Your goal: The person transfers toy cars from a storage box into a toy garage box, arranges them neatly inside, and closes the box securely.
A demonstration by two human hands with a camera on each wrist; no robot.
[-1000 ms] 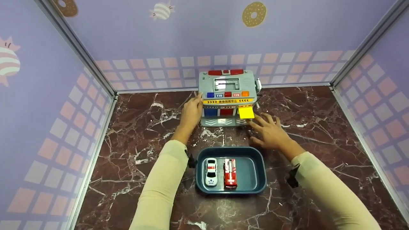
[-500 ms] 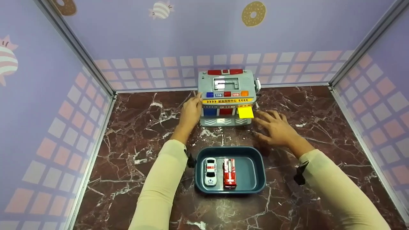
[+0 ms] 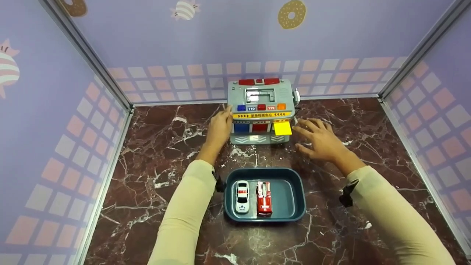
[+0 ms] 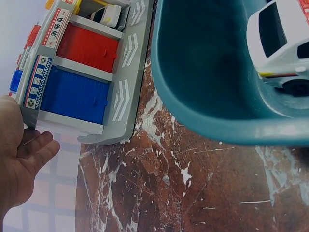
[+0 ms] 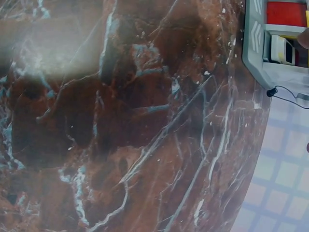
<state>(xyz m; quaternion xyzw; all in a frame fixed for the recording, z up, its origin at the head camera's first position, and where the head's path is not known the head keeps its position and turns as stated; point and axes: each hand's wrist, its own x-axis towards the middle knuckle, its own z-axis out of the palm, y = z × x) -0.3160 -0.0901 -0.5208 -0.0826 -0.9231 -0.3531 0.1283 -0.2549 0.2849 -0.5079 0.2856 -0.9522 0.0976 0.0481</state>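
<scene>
A grey toy garage (image 3: 262, 125) stands against the back wall, its blue door (image 4: 75, 96) and red door (image 4: 89, 52) down and its yellow door (image 3: 282, 129) swung up. A small white toy vehicle (image 4: 110, 15) sits inside the bay under the yellow door. My left hand (image 3: 220, 129) rests against the garage's left side, with relaxed fingers (image 4: 39, 150) at its lower edge in the left wrist view. Just off the garage's right end, my right hand (image 3: 319, 140) hovers with spread fingers and nothing in it.
In front of the garage is a dark teal tray (image 3: 301, 198) holding a white toy police car (image 3: 242, 197) and a red toy fire truck (image 3: 264, 198). Marbled brown tabletop (image 3: 162, 162) surrounds them. Patterned lilac panels (image 3: 235, 40) enclose the back and both sides.
My right hand has drawn back to the right, away from the raised yellow door, and slightly up in the view. The left hand keeps its place at the garage's side.
</scene>
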